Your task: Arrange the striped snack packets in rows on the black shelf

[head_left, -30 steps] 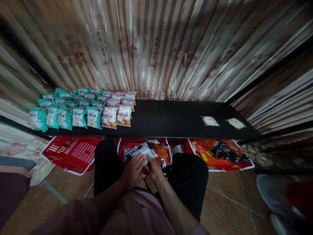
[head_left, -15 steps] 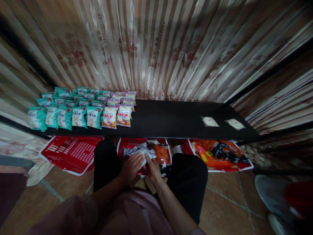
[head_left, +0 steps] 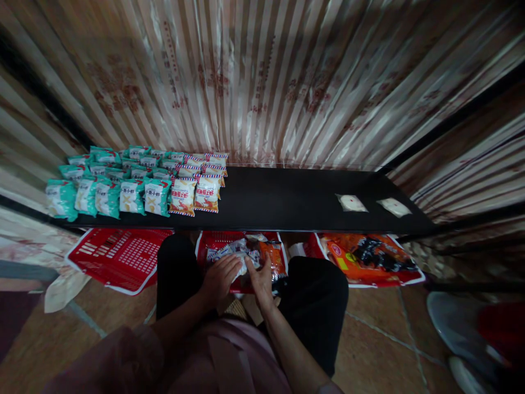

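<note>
Between my knees, over the middle red basket (head_left: 199, 249), my left hand (head_left: 223, 275) holds a whitish snack packet (head_left: 241, 266), its fingers lying together over it. My right hand (head_left: 261, 276) is beside the packet with thumb and fingers spread apart; its fingers reach over an orange packet (head_left: 274, 256) in the basket. White-and-blue packets (head_left: 221, 252) lie behind my left hand. On the black shelf (head_left: 279, 200) above stand rows of teal packets (head_left: 156, 196) and, right of them, striped-edged white-and-orange packets (head_left: 207, 192).
Two flat white packets (head_left: 351, 203) lie at the shelf's right. A red basket (head_left: 127, 257) is at the lower left, and another (head_left: 381, 284) at the right holds orange and black packets. A striped curtain (head_left: 246, 82) hangs behind the shelf.
My right hand has opened, its fingers moving up and away from the packet toward the orange one. My left hand has stayed nearly in place.
</note>
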A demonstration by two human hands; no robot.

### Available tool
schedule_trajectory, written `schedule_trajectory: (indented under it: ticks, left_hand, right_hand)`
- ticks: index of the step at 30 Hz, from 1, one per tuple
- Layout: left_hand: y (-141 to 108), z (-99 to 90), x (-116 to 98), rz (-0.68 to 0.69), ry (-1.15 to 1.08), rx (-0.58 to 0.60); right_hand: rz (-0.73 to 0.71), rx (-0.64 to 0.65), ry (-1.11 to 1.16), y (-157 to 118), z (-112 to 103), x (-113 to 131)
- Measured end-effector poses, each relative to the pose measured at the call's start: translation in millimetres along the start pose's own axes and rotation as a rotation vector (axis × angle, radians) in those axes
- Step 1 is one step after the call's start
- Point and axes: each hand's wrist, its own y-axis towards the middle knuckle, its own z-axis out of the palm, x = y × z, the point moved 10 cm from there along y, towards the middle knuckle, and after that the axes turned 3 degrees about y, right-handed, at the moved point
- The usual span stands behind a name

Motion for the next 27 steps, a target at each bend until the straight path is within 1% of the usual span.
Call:
schedule_trajectory:
  ticks: [2, 3, 5, 8, 11, 14, 16, 22, 25, 27]
  left_hand:
    - [0.1, -0.6, -1.3, 0.016, 0.006, 0.005]
    - [0.2, -1.0, -2.1, 0.024, 0.015, 0.006]
    - [0.7, -1.6, -3.8, 0.037, 0.029, 0.007]
    - [2.2, 0.1, -5.2, 0.047, 0.032, 0.026]
    - [4.2, 0.1, -6.6, 0.067, 0.042, 0.016]
    - [6.8, -5.1, -7.5, 0.09, 0.069, -0.035]
    - [9.4, -6.8, -6.5, 0.087, 0.084, -0.03]
    - [16.8, -0.3, 3.4, 0.01, 0.053, 0.144]
    - [19.2, 2.8, 8.3, -0.021, 0.013, 0.203]
    - [21.0, 3.7, 11.2, -0.035, -0.019, 0.219]
  right_hand:
    - [-0.198, -0.037, -0.187, -0.7, -4.4, 21.5]
    - [-0.286, -0.031, -0.258, -2.4, -3.1, 30.4]
    - [-0.401, 0.031, -0.301, -5.6, 3.4, 40.2]
    - [-0.504, 0.168, -0.296, -10.5, 15.6, 45.6]
    - [-0.572, 0.271, -0.362, -15.1, 24.7, 45.1]
    - [-0.625, 0.3, -0.484, -18.8, 27.3, 43.7]
    - [-0.654, 0.33, -0.542, -22.0, 29.3, 43.3]
    - [-0.688, 0.472, -0.633, -27.7, 35.8, 40.0]
    - [-0.709, 0.541, -0.639, -29.1, 38.3, 37.3]
    - [-0.71, 0.567, -0.648, -29.0, 40.1, 33.8]
